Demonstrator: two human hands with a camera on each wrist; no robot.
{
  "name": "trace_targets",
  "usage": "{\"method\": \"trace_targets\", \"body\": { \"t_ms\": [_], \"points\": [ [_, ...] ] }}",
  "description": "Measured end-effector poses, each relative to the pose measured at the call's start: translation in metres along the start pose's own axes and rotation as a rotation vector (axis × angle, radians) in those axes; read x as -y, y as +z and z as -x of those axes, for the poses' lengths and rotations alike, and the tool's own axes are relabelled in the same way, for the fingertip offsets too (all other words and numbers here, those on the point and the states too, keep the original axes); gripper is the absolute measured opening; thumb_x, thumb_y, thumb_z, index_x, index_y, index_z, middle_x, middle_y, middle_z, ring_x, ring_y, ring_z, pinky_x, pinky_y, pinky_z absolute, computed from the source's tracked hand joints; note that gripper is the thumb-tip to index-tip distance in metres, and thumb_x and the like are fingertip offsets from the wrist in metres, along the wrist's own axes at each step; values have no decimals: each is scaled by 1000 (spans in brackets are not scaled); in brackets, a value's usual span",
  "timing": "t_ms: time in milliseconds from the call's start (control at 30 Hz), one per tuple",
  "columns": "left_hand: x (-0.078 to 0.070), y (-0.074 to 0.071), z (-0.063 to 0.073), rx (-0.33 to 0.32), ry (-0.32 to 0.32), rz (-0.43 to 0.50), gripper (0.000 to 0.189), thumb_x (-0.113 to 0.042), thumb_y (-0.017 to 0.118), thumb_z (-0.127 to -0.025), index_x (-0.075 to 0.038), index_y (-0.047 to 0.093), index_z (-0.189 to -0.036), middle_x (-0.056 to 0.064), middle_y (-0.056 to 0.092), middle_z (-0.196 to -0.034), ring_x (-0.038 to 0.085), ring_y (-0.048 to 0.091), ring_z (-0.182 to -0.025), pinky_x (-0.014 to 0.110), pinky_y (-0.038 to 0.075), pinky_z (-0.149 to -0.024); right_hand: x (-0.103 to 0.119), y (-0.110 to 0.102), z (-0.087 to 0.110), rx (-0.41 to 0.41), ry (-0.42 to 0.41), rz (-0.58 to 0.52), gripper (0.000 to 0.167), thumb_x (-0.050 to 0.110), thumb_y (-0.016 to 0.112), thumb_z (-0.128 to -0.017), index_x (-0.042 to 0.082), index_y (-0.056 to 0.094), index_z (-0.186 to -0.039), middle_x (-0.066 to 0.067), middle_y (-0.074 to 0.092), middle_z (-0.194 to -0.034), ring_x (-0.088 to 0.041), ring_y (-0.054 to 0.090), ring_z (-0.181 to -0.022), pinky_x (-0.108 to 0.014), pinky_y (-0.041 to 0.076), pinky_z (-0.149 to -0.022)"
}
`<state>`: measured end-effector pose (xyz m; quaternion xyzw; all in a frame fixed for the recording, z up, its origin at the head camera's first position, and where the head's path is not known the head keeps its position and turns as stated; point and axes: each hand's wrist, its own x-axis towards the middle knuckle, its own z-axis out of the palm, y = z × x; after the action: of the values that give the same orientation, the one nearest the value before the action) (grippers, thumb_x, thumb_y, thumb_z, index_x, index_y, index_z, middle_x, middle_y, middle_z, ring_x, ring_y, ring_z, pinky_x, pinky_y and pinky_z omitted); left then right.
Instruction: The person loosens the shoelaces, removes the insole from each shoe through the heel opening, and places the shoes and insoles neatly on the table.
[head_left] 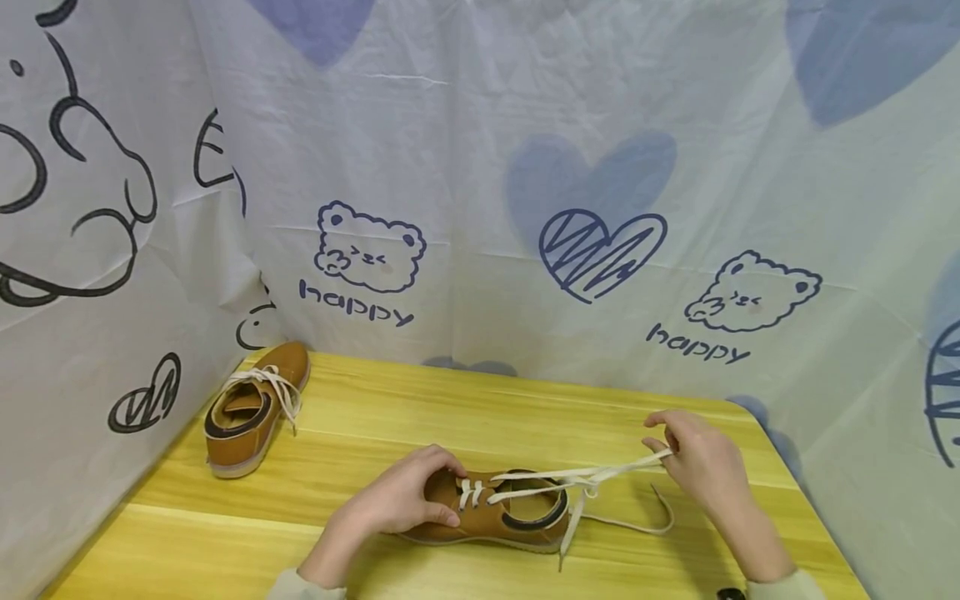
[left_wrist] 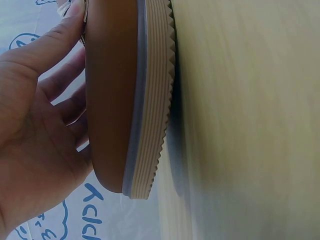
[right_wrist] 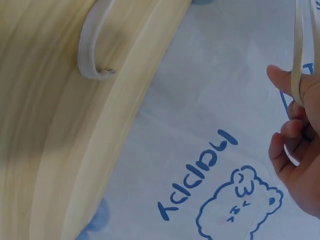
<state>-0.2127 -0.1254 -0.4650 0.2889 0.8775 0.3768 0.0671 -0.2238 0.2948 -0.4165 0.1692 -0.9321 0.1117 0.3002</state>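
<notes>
A brown shoe [head_left: 510, 527] lies on its sole on the table, toe to the left. My left hand [head_left: 401, 500] grips its front part, thumb on the near side and fingers over the top. In the left wrist view the shoe's side [left_wrist: 112, 110] and ridged sole [left_wrist: 155, 100] stand beside the palm. To the right of the heel, my right hand [head_left: 705, 467] holds a white shoelace [head_left: 630, 463] drawn taut from the upper eyelets. A knot [head_left: 588, 486] sits in the lace near the heel. In the right wrist view the lace [right_wrist: 298, 45] loops at the thumb.
A matching brown shoe [head_left: 243, 446] with a tied lace stands at the table's back left. One loose lace end [head_left: 663, 525] curls on the yellow wooden table [head_left: 375, 400]. Printed white cloth [head_left: 480, 317] hangs behind and along the sides.
</notes>
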Motion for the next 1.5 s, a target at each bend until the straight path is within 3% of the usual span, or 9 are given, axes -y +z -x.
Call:
{"method": "trace_targets", "body": {
  "t_ms": [100,233,333,400,600,733,867,1233,1500],
  "points": [
    [1,0,-1,2,-5,-8,54,-38,89,-80,-18,67,-125,-3,62,-130,30,55,-131,55,43,-112,-3,-3,-1,106,68,-30,28,13,89,-80,10,74,-104,8,52,-72,-9,44,-62,-28,38,-51],
    [1,0,-1,6,-7,-11,54,-38,89,-80,-18,67,-125,-3,62,-130,29,55,-131,54,44,-112,-7,-3,1,386,168,-171,32,26,85,-87,9,73,-110,7,57,-77,-12,50,-67,-30,43,-57],
    [1,-1,0,7,-12,-12,54,-39,89,-80,-18,67,-125,-3,62,-131,30,55,-131,55,43,-112,-8,2,5,558,138,-321,36,30,83,-89,7,72,-113,6,61,-83,-10,54,-71,-28,47,-61],
    [1,-1,0,9,-19,-13,54,-38,89,-80,-18,67,-125,-3,61,-131,30,54,-132,55,43,-113,-4,4,8,592,86,-395,40,33,84,-88,7,72,-115,5,63,-90,-9,57,-75,-27,50,-64],
    [0,0,0,10,-15,-4,54,-37,89,-80,-17,67,-125,-2,61,-132,31,54,-132,55,43,-113,21,11,14,484,-83,-533,31,23,83,-89,21,72,-118,4,70,-112,-16,65,-95,-34,58,-78],
    [-1,0,1,8,-10,-2,54,-38,89,-80,-18,67,-125,-3,62,-131,31,54,-131,56,43,-112,37,16,16,502,-145,-611,27,19,77,-95,26,72,-121,5,71,-121,-16,66,-107,-44,59,-89],
    [0,1,1,10,-17,-4,53,-38,89,-81,-18,67,-125,-3,61,-132,30,54,-132,55,43,-113,47,20,20,550,-137,-631,23,19,76,-97,27,72,-117,11,71,-115,-10,65,-107,-47,57,-93],
    [1,2,2,9,-19,-2,53,-39,89,-81,-19,67,-125,-3,61,-132,31,53,-133,55,43,-113,28,17,30,523,-128,-687,11,17,77,-94,16,76,-105,12,68,-90,-2,61,-81,-27,56,-70],
    [-2,0,1,1,-7,12,54,-37,90,-80,-17,67,-124,-1,61,-132,33,53,-132,58,43,-112,-3,1,38,404,26,-489,10,6,76,-93,15,77,-97,14,65,-89,0,59,-79,-25,56,-70]
  ]
}}
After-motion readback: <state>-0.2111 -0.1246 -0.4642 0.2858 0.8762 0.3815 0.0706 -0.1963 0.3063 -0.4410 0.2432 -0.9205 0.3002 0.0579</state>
